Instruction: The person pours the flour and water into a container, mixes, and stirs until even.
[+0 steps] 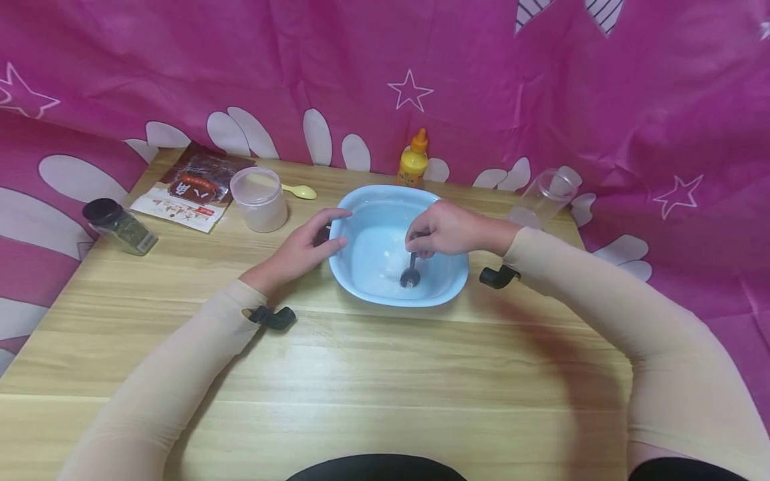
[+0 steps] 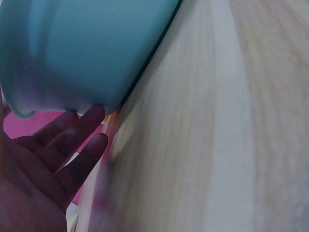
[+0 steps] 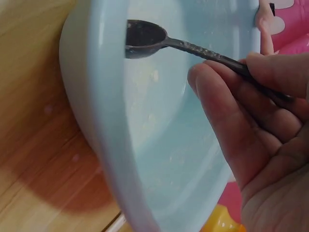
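Black, rounded edge of something cropped by the head view lies nearest the camera, between beige sleeves that lead forward to the hands. Between those hands is a pale blue basin, its longer axis running roughly from one hand to the other.

The right hand is above the basin's right part, pinching a dark spoon by its handle between thumb and fingers. From that grip the spoon slants down into the basin with its bowl toward the person's body, so the right hand is much the nearer to it. Whether the bowl touches the basin's floor I cannot tell. Bare floor lies between the spoon and the left hand, whose fingers are spread and fairly straight, thumb and forefinger at the left rim, others against or just beside the outer wall.

The basin's near wall rises just bodyward of the spoon's bowl. Beyond the hands, past the far rim, is a yellow bottle; beyond the left hand are a translucent tub, a yellow spoon, a packet and a black-lidded jar. Beyond the right wrist is a clear container.
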Demonstrator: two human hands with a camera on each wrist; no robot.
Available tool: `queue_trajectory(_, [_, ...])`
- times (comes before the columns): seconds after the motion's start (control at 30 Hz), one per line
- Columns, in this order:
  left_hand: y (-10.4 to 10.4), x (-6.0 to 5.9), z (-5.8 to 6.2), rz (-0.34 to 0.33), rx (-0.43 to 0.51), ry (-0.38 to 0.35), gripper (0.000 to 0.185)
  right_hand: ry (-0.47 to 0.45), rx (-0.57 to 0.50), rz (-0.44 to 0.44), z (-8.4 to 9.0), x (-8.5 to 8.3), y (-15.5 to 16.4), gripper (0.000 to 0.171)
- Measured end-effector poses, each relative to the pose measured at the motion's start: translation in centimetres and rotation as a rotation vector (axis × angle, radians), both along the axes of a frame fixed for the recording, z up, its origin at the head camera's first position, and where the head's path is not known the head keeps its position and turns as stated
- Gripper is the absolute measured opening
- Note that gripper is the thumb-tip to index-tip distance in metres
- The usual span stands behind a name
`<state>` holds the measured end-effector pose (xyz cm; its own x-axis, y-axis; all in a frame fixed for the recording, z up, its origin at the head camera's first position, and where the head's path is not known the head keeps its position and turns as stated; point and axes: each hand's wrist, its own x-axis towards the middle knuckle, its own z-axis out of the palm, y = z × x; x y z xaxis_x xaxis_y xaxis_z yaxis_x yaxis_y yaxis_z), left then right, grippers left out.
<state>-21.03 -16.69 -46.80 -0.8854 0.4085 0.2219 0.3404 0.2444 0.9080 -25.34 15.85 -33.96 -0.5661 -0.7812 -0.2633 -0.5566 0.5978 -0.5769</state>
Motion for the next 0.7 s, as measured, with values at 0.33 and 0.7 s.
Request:
queue_trajectory(0.33, [-0.1,0.3,-0.1,-0.002,-0.003,0.005,0.056,0.125,-0.079,-0.007,-0.4,-0.2,-2.7,0.014])
queue_trajectory(0.7, [-0.1,0.1,0.0,0.009,-0.013,0.002,0.056,0.322,0.093,-0.256,-0.1,-2.1,-2.1,0.021])
